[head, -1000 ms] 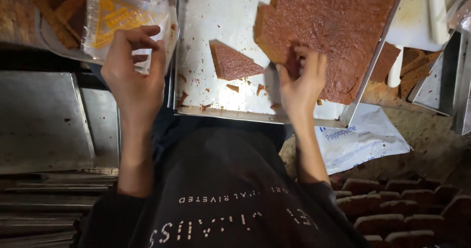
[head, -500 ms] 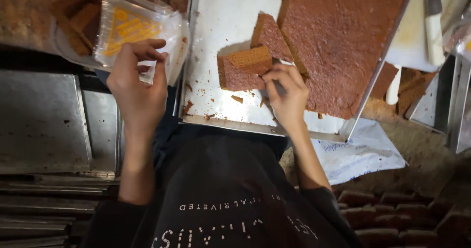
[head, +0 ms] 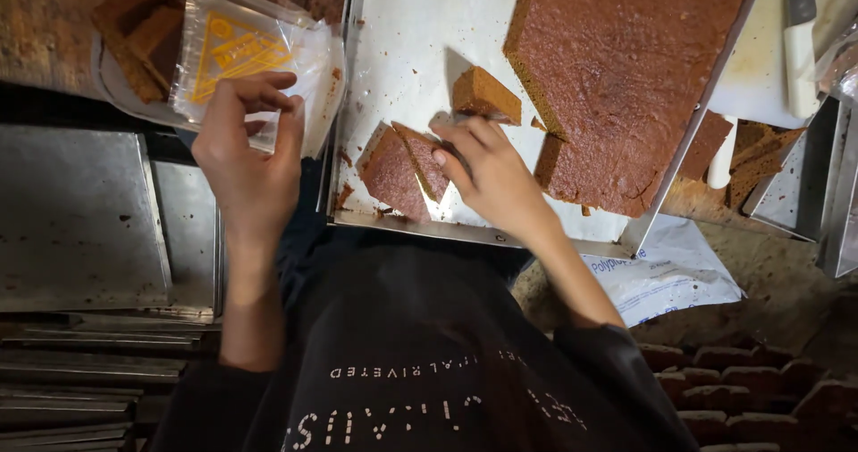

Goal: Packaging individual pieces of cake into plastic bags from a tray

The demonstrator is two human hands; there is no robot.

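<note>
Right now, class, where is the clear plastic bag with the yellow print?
In the head view the clear plastic bag lies upper left, pinched by the left hand, just left of the metal baking tray.

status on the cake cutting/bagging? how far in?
Done: a corner of the cake slab is cut away, and three cut pieces lie loose on the tray. In hand: the right hand touches those pieces; the left hand pinches a clear bag. Left: most of the slab is uncut.
</note>
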